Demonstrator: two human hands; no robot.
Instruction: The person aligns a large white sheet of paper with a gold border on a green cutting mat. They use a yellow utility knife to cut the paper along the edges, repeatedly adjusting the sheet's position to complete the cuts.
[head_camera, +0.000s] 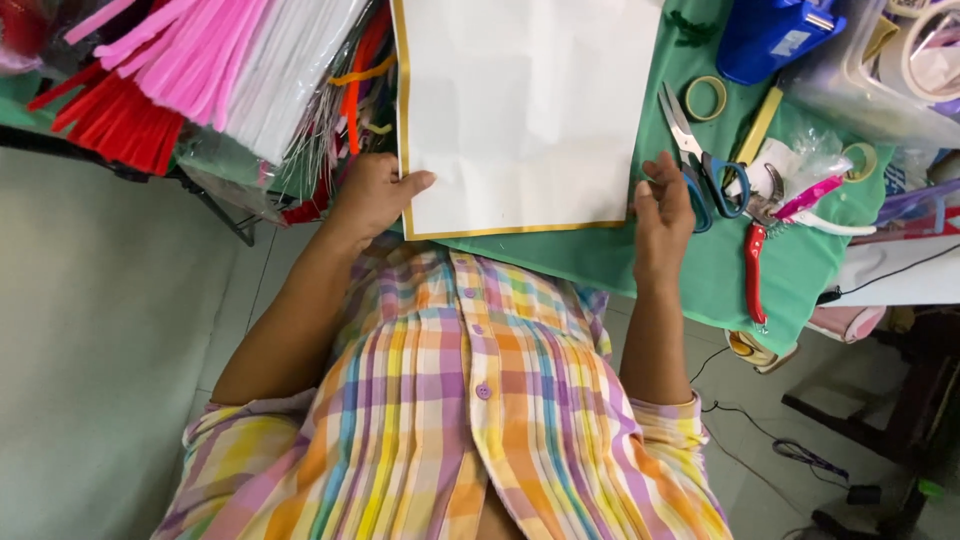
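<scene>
Head camera looked straight down over a pastel plaid button-front shirt (470, 420) to a table under a green cloth (620, 260). A large white sheet of paper with a thin yellow border (525, 110) lay flat on the cloth, its near edge just above the table's front edge. Left hand (372, 197) gripped the sheet's lower left corner, thumb on top of the paper, remaining fingers curled at or under the edge. Right hand (662, 212) was open and empty, fingers loosely bent, raised just beside the sheet's lower right corner; whether it touched the paper could not be told. Just right of that hand lay blue-handled scissors (700, 160), blades pointing away from the person, and beside them red-handled pliers (756, 265) reaching toward the table's front edge. A yellow-green roll of tape (705, 97) sat farther up the cloth, with a blue plastic box-like object (765, 35) near the top edge. On the left, well apart from the right hand, bundles of pink, white and red fuzzy craft stems (190, 70) were stacked at the table's side, close above the left hand.
</scene>
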